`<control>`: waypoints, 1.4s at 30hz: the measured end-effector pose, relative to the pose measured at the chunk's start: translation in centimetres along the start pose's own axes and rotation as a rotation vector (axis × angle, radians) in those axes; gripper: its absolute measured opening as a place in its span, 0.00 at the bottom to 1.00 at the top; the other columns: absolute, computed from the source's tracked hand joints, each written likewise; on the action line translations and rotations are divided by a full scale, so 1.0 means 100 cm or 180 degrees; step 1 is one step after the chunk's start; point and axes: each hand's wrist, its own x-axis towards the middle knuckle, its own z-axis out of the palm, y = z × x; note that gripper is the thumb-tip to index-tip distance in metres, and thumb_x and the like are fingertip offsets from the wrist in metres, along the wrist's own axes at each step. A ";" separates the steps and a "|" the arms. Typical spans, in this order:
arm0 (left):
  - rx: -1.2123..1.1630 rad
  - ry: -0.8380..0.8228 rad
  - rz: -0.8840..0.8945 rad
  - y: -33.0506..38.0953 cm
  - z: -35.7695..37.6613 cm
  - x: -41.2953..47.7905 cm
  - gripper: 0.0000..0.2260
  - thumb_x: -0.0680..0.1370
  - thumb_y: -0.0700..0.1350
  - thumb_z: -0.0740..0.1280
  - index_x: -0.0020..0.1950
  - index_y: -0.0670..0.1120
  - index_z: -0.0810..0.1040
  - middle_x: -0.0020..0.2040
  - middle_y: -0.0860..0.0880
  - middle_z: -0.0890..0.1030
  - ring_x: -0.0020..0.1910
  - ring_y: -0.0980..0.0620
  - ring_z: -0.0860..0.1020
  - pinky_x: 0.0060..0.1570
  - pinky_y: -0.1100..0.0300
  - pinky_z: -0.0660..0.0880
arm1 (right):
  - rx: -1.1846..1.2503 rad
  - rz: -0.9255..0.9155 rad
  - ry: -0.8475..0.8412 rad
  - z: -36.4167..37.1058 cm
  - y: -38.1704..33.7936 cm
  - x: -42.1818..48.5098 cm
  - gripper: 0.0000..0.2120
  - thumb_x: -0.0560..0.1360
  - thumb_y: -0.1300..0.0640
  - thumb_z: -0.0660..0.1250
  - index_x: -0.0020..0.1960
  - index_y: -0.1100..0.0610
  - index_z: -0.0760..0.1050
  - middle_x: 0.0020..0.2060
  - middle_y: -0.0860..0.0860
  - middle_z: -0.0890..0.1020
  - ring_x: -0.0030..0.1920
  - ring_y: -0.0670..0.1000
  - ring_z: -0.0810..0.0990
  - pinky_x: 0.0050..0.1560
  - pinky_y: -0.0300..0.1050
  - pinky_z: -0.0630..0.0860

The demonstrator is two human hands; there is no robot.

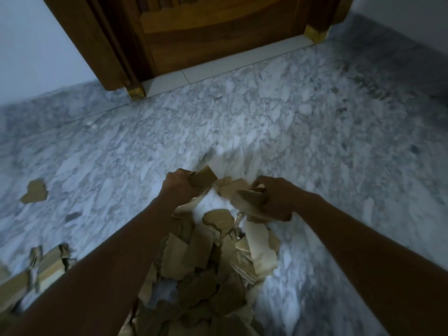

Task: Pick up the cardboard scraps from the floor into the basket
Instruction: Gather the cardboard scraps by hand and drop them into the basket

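A heap of brown cardboard scraps lies on the marble floor between my forearms. My left hand grips a folded brown scrap at the far end of the heap. My right hand holds a bunch of torn scraps just to the right of it. A single scrap lies alone on the floor at the left. No basket shows in the head view.
Flattened cardboard strips lie at the lower left edge. A wooden door with its frame stands at the far side, with pale walls on both sides of it. Bare marble floor spreads to the right.
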 end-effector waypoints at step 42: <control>-0.0526 -0.0321 0.0109 0.042 0.015 -0.029 0.18 0.65 0.52 0.81 0.49 0.44 0.83 0.44 0.45 0.82 0.43 0.48 0.80 0.33 0.60 0.71 | 0.1019 0.0425 0.1363 0.050 0.016 -0.021 0.20 0.74 0.50 0.71 0.56 0.54 0.63 0.39 0.51 0.80 0.36 0.54 0.81 0.37 0.51 0.78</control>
